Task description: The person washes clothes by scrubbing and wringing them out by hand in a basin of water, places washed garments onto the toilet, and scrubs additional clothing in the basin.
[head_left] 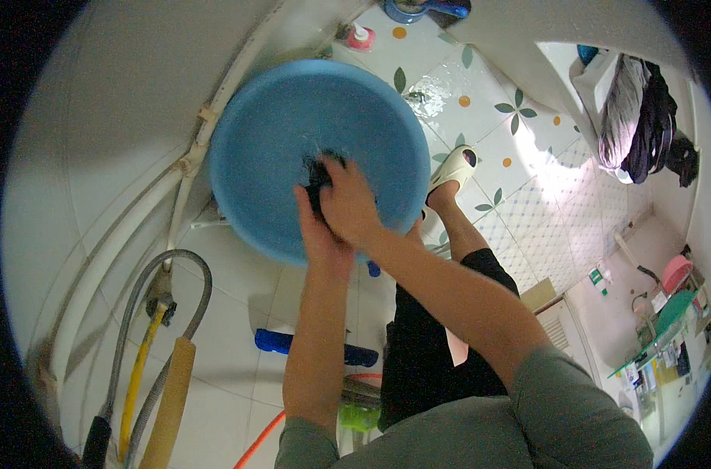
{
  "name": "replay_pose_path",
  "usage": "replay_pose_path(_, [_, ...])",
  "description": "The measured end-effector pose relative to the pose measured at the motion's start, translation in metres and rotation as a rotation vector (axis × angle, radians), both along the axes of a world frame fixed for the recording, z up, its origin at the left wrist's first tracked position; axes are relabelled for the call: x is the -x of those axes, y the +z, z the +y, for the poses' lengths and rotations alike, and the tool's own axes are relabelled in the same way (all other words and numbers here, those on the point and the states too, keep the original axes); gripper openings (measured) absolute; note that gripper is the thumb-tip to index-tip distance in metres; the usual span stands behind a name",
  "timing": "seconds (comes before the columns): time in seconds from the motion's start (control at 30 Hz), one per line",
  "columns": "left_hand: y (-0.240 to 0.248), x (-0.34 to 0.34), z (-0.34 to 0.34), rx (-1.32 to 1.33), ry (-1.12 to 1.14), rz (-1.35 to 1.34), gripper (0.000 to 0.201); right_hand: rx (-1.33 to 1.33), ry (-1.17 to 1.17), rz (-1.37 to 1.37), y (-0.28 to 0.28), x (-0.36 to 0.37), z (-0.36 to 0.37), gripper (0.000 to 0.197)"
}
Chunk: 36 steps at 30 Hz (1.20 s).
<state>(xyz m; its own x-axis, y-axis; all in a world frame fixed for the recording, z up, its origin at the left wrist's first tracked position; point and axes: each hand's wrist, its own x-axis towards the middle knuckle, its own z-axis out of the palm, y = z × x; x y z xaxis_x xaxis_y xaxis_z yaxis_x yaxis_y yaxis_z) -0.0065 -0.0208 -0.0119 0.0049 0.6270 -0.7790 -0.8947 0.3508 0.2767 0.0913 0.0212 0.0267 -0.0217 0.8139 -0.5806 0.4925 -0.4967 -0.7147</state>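
Pressing inward from both sides, the bare left hand [318, 230] and the bare right hand [351, 202] have between them a small, black, soft piece of what looks like cloth [316, 192]. The right fingers are curled over it and pinch it. The left hand supports it from its other side, but I cannot tell how far the left fingers are closed, because the right hand covers them and there is blur.

The cloth is about the middle of the round, light-blue plastic basin [250, 117], well apart from its edge all around. For rubbing it well, I would judge that the left hand should be the firm base while the right one works in short strokes, turning the cloth to a fresh part. Keeping it low should hold the splashes inside.

Both forearms come over the near edge, so the near side has the least room. Inside the basin, the far side and the left side are more open. Outside, the left edge is close to the white wall pipe [201, 134], and just beside the right edge is a foot in a cream-coloured slipper [453, 168]; wide elbow movement could be awkward there. Beyond the far edge stands a pink bottle with white pump [361, 37].
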Motion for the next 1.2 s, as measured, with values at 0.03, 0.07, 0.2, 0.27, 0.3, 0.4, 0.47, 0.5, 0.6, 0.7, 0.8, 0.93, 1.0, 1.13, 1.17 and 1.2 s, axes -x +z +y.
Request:
replay_pose_path(0.03, [-0.015, 0.028, -0.008, -0.137, 0.026, -0.206, 0.050, -0.153, 0.052, 0.042, 0.020, 0.003, -0.011, 0.035])
replay_pose_path(0.07, [-0.010, 0.015, 0.009, -0.144, 0.024, -0.222, 0.050, -0.311, 0.103, 0.038, 0.023, -0.007, -0.012, 0.033])
replay_pose_path(0.2, [0.012, -0.017, 0.027, 0.012, -0.153, -0.245, 0.048, -0.166, 0.103, 0.109, 0.010, -0.008, 0.010, 0.027])
replay_pose_path(0.27, [0.022, -0.044, 0.023, 0.129, -0.097, 0.129, 0.055, 0.136, 0.156, 0.064, -0.028, -0.016, 0.043, 0.028])
replay_pose_path(0.3, [0.029, -0.051, 0.019, 0.166, -0.032, 0.193, 0.047, 0.137, 0.149, 0.065, -0.041, -0.016, 0.048, 0.028])
replay_pose_path(0.4, [0.049, -0.064, 0.029, 0.147, -0.046, 0.360, 0.047, -0.274, 0.205, -0.071, -0.054, -0.021, 0.057, 0.030])
replay_pose_path(0.47, [0.044, -0.061, 0.030, 0.124, -0.009, 0.359, 0.047, 0.252, -0.030, 0.014, -0.046, -0.015, 0.059, 0.029])
replay_pose_path(0.5, [0.038, -0.055, 0.032, 0.095, 0.024, 0.358, 0.048, 0.248, -0.028, 0.018, -0.042, -0.011, 0.048, 0.029])
replay_pose_path(0.6, [0.010, -0.002, 0.037, 0.172, -0.007, 0.117, 0.057, 0.108, -0.059, 0.176, -0.009, 0.002, 0.000, 0.029])
replay_pose_path(0.7, [0.026, -0.029, 0.060, 0.221, -0.005, 0.085, 0.050, -0.016, -0.039, 0.040, 0.005, -0.007, -0.007, 0.032])
replay_pose_path(0.8, [0.011, -0.014, 0.024, -0.001, -0.154, -0.143, 0.054, -0.102, -0.101, 0.022, -0.018, -0.003, 0.002, 0.031])
replay_pose_path(0.93, [0.039, -0.053, 0.014, 0.212, -0.165, 0.103, 0.049, -0.010, 0.087, 0.063, -0.052, -0.025, 0.043, 0.031])
replay_pose_path(1.0, [0.052, -0.055, 0.016, 0.183, -0.197, 0.220, 0.050, -0.034, 0.162, 0.087, -0.048, -0.025, 0.048, 0.032])
replay_pose_path(1.13, [0.060, -0.056, 0.026, 0.051, -0.144, 0.605, 0.057, -0.075, -0.080, 0.027, -0.047, -0.018, 0.031, 0.039])
replay_pose_path(1.17, [0.060, -0.058, 0.029, -0.007, -0.061, 0.646, 0.059, 0.023, -0.274, 0.120, -0.052, -0.018, 0.024, 0.041])
replay_pose_path(1.2, [0.059, -0.057, 0.029, -0.011, -0.058, 0.647, 0.059, 0.018, -0.272, 0.121, -0.053, -0.017, 0.018, 0.041])
